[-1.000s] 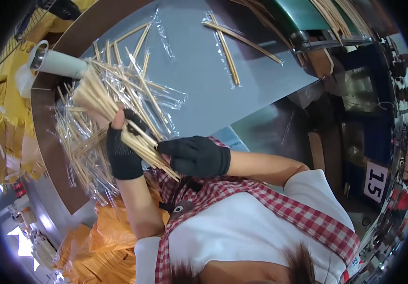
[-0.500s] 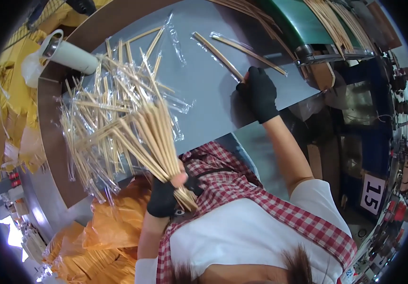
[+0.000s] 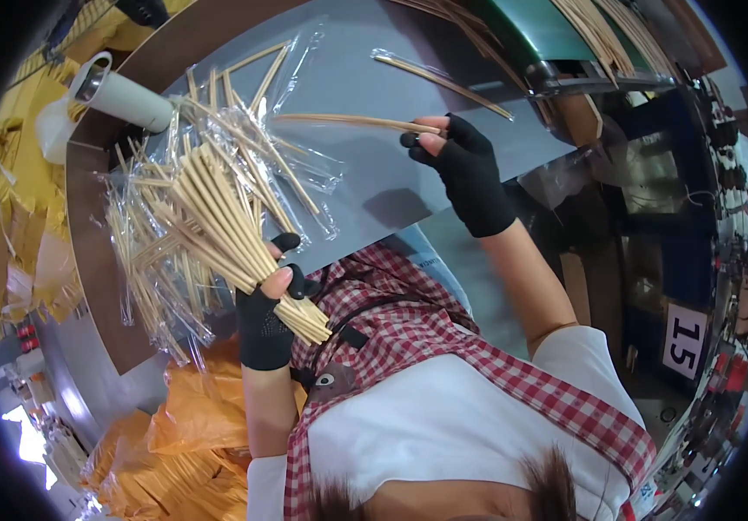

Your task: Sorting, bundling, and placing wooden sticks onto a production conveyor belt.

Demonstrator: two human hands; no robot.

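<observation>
red-and-white checked cloth: one apron (image 3: 409, 313), nearest item.
orange plastic bags (image 3: 191, 417): near left, beside the left forearm.
left hand (image 3: 265, 328), black glove: closed around a bundle of pale wooden sticks (image 3: 218, 221) toward its near end, far ends fanned out over a heap of film-wrapped sticks (image 3: 161, 260) on the left of the surface (image 3: 348, 78). handling note: a firm hold with the thumb laid across should keep the ends together.
right hand (image 3: 469, 174), black glove: narrow pinch on one end of some slender sticks (image 3: 348, 121), raised above the surface; whether film covers them, cannot tell. handling note: a light pinch, sticks parallel and tips clear of the heap, would lessen snagging.
white cylinder (image 3: 135, 102): far left, beside the heap.
wrapped sticks (image 3: 443, 84): far, right of middle, lying apart.
green belt (image 3: 513, 35): far right.
</observation>
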